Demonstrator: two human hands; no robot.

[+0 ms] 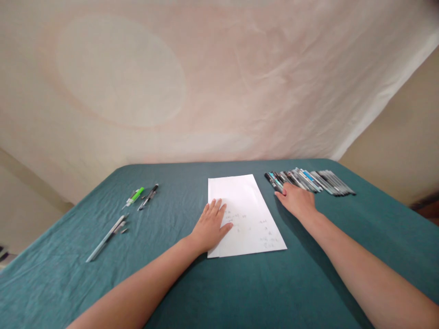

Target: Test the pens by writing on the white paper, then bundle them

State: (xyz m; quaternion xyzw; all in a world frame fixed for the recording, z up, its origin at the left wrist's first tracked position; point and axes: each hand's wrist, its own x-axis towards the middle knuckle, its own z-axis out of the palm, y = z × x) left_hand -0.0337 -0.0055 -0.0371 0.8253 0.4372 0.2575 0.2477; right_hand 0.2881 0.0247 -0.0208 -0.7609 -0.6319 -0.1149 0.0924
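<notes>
My left hand (213,225) lies flat with fingers spread on the left side of a white sheet of paper (236,192). Faint handwriting marks the lower part of the sheet, and another sheet's edge shows beneath it. To the right of the paper, my right hand (297,200) reaches the near ends of a row of pens (303,179). Its fingers are curled and pressed together at the left part of the row. Whether a pen is between them is hidden by the hand. A dark pen (272,181) lies at the row's left end.
On the left of the green tablecloth (185,292) lie a green pen (137,194), a dark pen (148,197) and a long clear pen (105,238), with small caps or parts beside them. A pale cloth (219,82) hangs behind the table.
</notes>
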